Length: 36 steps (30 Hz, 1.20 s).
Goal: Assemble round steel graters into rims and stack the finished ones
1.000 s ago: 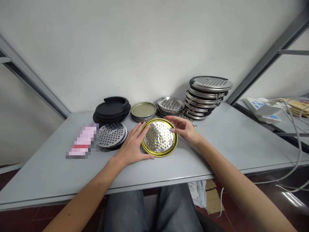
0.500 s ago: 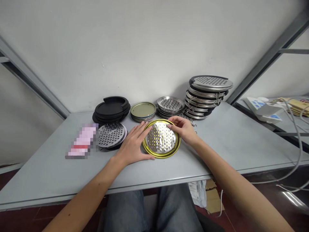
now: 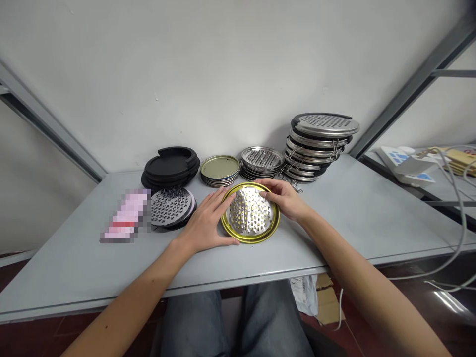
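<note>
Left hand [image 3: 207, 221], spread, is touching a round yellow-rimmed perforated silver metal disc [image 3: 250, 212]; right hand [image 3: 288, 199], opposite it, is pinching the disc's far rim

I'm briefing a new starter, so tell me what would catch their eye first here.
Most likely the shiny perforated disc with the yellow rim, at the front middle of the table between the left hand and the right hand. Next, probably the tall stack of silver and black discs at the back right, higher than the other piles.
</note>
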### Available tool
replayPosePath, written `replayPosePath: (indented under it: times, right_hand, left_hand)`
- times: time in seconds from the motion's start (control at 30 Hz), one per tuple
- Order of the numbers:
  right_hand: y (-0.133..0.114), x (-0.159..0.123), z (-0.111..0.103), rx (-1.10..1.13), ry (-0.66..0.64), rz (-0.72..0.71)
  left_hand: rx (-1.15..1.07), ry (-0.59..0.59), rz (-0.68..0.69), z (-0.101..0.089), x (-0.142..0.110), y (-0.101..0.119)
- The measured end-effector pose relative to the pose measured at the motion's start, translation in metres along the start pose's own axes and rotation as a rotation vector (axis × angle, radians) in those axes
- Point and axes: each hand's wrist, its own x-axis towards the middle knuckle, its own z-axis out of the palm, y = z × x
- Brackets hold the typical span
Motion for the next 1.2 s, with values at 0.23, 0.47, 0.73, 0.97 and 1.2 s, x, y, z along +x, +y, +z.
replayPosePath:
  times: [0.23,0.47,0.73,0.97,1.2]
  right_hand:
    - [0.001,0.0,0.001,0.047,0.009,0.015]
    - [-0.001,0.001,0.013,0.056,0.136,0.016]
    - [0.003,0.001,0.009,0.031,0.06,-0.017]
    - [0.0,-0.001,0.01,0.081,0.01,-0.007]
    - [0.006,0.002,0.009,0.167,0.061,0.064]
  left_hand:
    - [0.007,-0.03,-0.002,0.0,0.0,-0.002]
    - [0.008,-0.045,-0.015,0.001,0.003,0.0]
    - [0.0,-0.054,-0.013,0.0,0.004,0.002]
    - [-0.006,-0.065,-0.022,0.0,0.006,0.002]
    - [-0.131,-0.07,-0.043,-0.001,0.007,0.002]
